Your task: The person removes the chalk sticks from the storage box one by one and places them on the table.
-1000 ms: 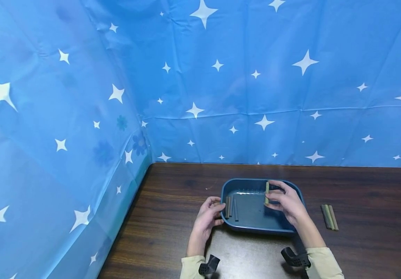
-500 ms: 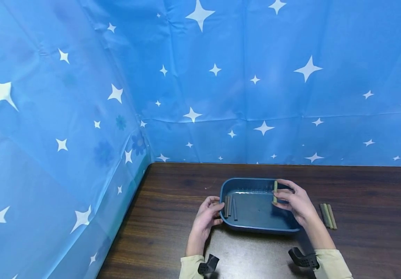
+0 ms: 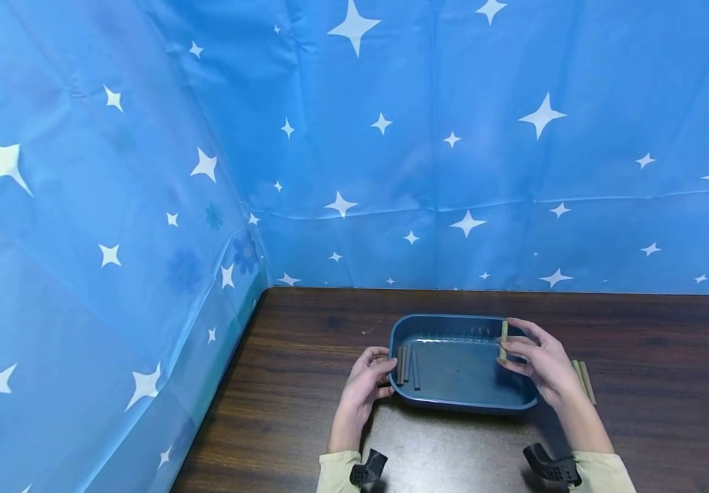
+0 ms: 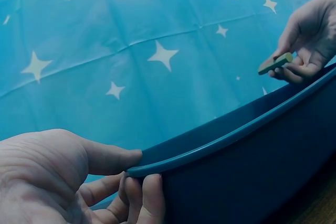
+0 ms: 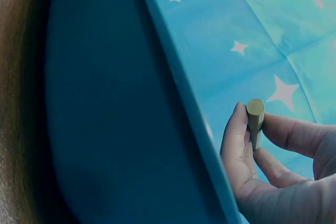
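Note:
My left hand (image 3: 361, 387) grips the left rim of a blue rectangular tub (image 3: 459, 407), its thumb on the rim and fingers against the outer wall in the left wrist view. My right hand (image 3: 542, 363) pinches a short yellow-green stick (image 5: 255, 114) between thumb and fingertips. In the head view that stick is over the tub's right end, apart from its floor. At the tub's left end lie two brownish sticks (image 3: 400, 365) and a thinner-looking blue-grey stick (image 3: 415, 371), side by side.
On the dark wood table (image 3: 305, 356), right of the tub, more greenish sticks (image 3: 588, 383) lie together, partly hidden by my right wrist. A blue star-patterned curtain (image 3: 490, 171) hangs behind the table and along its left side.
My right hand has moved right with the yellow-green stick, from above the tub's middle right toward its right end. It now covers part of the sticks on the table. My left hand stays put.

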